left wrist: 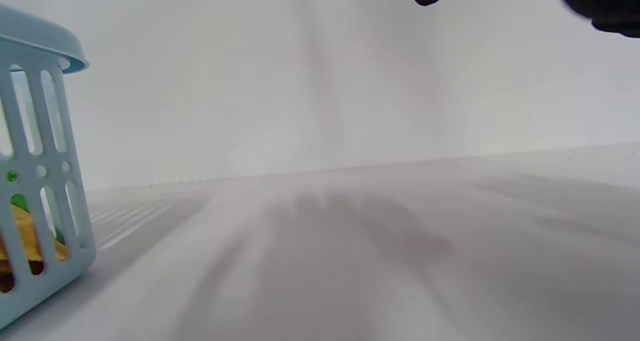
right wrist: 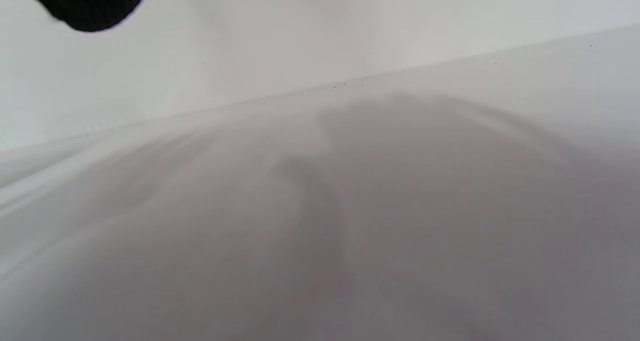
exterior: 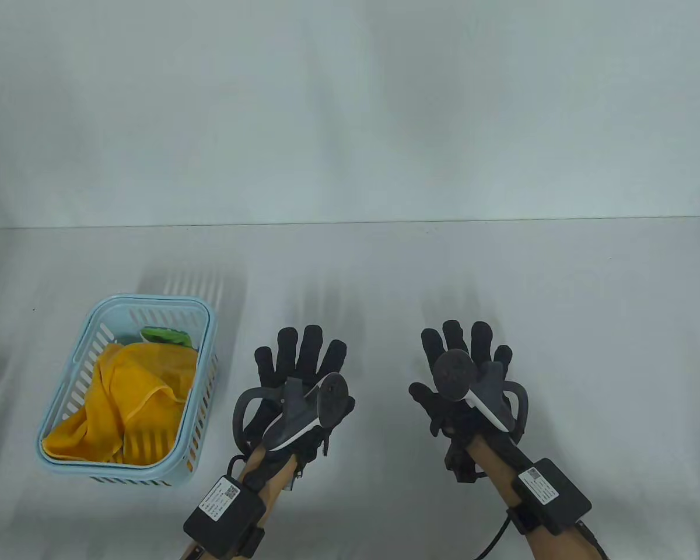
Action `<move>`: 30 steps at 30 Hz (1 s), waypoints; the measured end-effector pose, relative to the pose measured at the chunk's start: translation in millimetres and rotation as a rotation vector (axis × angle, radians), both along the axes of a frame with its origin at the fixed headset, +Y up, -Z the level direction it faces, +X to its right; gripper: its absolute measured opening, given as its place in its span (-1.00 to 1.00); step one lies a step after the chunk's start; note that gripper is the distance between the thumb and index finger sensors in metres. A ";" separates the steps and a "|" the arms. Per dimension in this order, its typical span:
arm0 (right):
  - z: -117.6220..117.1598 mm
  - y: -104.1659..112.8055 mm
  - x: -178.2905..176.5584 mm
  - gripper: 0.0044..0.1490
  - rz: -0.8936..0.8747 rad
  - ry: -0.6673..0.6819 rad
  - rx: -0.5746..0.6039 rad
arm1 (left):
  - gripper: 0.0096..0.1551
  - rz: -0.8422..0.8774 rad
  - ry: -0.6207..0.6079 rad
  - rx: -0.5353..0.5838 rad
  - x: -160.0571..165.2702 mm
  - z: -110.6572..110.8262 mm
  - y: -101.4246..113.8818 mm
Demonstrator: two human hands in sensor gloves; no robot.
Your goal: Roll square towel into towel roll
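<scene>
Both your hands, left hand (exterior: 303, 373) and right hand (exterior: 464, 373), are spread and hold nothing; the crumpled yellow towel (exterior: 131, 402) may drag the green cloth (exterior: 166, 336) out of the basket (exterior: 204, 373) near the surface's left edge.

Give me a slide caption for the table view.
Both gloved hands, left hand and right hand, spread open beside a blue basket holding the yellow towel.

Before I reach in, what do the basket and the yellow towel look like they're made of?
Basket: looks like moulded plastic, pale blue, smooth with a slight sheen, thin slotted walls. Yellow towel: soft woven cloth, probably terry or microfibre, matt, lying crumpled in limp folds with a stitched hem showing.
</scene>
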State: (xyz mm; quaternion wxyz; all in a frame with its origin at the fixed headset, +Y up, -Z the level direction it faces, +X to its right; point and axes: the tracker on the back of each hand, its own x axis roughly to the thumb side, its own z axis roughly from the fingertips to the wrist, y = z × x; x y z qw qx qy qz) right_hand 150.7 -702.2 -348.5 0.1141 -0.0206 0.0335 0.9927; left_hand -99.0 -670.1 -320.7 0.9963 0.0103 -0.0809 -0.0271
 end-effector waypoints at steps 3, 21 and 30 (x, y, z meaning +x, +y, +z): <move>1.0 1.9 1.6 0.12 -0.007 -0.005 0.011 | 0.08 0.003 0.005 -0.006 -0.6 0.8 -0.2; 3.3 1.4 11.4 0.11 0.001 -0.059 -0.001 | 0.05 0.192 0.058 0.094 -7.3 12.9 39.6; 1.8 -0.1 17.5 0.11 -0.014 -0.080 -0.016 | 0.06 0.178 0.196 0.085 -54.8 -3.6 108.6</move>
